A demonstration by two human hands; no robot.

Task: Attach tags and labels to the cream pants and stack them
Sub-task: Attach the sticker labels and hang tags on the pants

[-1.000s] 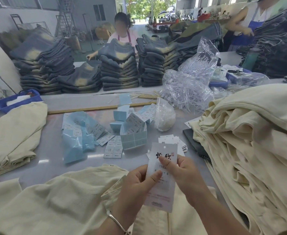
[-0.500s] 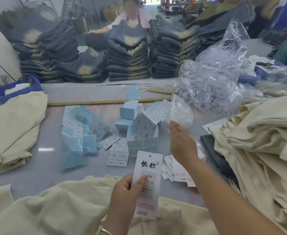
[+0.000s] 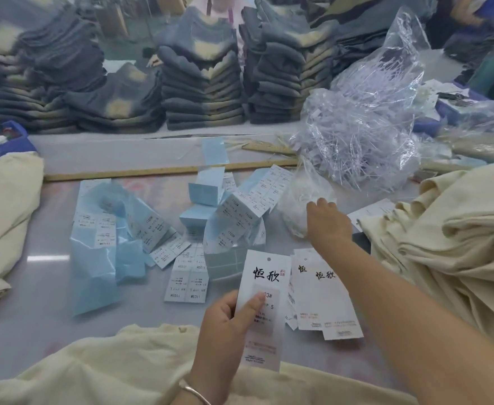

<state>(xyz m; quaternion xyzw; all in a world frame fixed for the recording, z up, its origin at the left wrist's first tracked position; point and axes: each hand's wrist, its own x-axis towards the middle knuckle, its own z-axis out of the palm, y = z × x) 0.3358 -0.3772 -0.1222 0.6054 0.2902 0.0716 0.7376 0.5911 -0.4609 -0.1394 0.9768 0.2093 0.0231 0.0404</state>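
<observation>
Cream pants lie flat at near edge, directly under the hang tag that our left hand pinches, thumb on its face. Right hand is out at the small clear bag beyond the tag, fingers on it; grip unclear, prob. going for a fastener. Pull just one, keep tag's hole end up, thread w/o dropping the tag.

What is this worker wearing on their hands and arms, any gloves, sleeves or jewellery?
No gloves: both the left hand and the right hand are bare. No sleeve shows on either forearm as far as the picture reaches. The only thing worn is a thin silver-coloured bangle on the left wrist.
</observation>
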